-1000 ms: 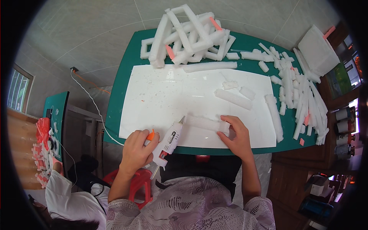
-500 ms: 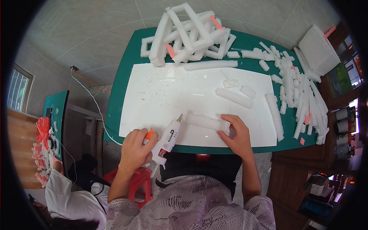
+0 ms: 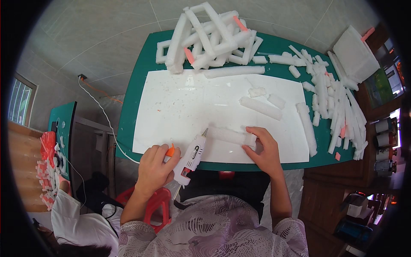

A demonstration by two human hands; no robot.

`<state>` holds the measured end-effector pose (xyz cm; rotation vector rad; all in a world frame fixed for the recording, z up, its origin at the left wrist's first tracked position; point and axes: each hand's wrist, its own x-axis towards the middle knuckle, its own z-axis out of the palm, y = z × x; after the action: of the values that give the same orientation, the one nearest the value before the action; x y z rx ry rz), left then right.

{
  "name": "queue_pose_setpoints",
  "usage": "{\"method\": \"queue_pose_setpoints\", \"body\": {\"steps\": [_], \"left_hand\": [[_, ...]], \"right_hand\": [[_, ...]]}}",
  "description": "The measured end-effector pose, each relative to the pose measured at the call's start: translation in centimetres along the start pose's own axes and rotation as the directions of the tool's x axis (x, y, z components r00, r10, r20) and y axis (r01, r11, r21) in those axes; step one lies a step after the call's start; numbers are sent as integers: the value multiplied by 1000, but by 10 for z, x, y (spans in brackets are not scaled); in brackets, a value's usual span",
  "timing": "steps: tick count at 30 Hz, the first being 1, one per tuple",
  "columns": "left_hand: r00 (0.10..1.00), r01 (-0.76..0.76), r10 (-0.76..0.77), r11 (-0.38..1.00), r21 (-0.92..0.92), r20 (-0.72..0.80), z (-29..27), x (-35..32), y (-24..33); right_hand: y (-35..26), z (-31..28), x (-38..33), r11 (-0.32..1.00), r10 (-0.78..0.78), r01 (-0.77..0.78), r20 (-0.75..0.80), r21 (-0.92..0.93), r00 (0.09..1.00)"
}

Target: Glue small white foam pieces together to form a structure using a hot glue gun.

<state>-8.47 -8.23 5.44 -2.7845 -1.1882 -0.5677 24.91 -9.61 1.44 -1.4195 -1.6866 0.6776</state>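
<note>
My left hand [image 3: 156, 169] grips a white glue gun [image 3: 191, 157] with an orange trigger; its nozzle points up and right at the left end of a white foam bar [image 3: 229, 136]. My right hand [image 3: 263, 147] holds that bar down by its right end on a white sheet [image 3: 184, 103] spread over the green table [image 3: 130, 103]. The gun's cord runs off the table's left edge.
A heap of glued white foam frames [image 3: 205, 36] fills the far side of the table. Several loose foam sticks [image 3: 334, 103] lie along the right side, with a stack of foam slabs [image 3: 353, 53] beyond. Short foam pieces [image 3: 261, 107] rest mid-sheet. Another person [image 3: 77, 218] sits lower left.
The glue gun has shifted slightly right, bringing its nozzle closer to the foam bar's left end. My right hand stays on the bar.
</note>
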Motion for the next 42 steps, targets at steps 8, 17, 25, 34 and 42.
{"method": "queue_pose_setpoints", "body": {"steps": [8,17,25,34,42], "left_hand": [[999,31,-31,999,-18,9,-3,-3,1],[999,35,-35,999,-33,13,-4,-3,1],[999,44,-44,998,-41,13,-1,-3,-1],[998,64,-62,996,-68,26,-6,-8,-6],[981,180,-190,775,-606,48,-4,-2,-21]], "right_hand": [[1,0,0,1000,-3,3,-4,9,1000],[0,0,0,1000,11,-11,3,4,1000],[2,1,-1,1000,3,-3,1,3,1000],[1,1,0,1000,5,-5,1,-2,1000],[2,1,0,1000,-18,18,-7,-7,1000]]}}
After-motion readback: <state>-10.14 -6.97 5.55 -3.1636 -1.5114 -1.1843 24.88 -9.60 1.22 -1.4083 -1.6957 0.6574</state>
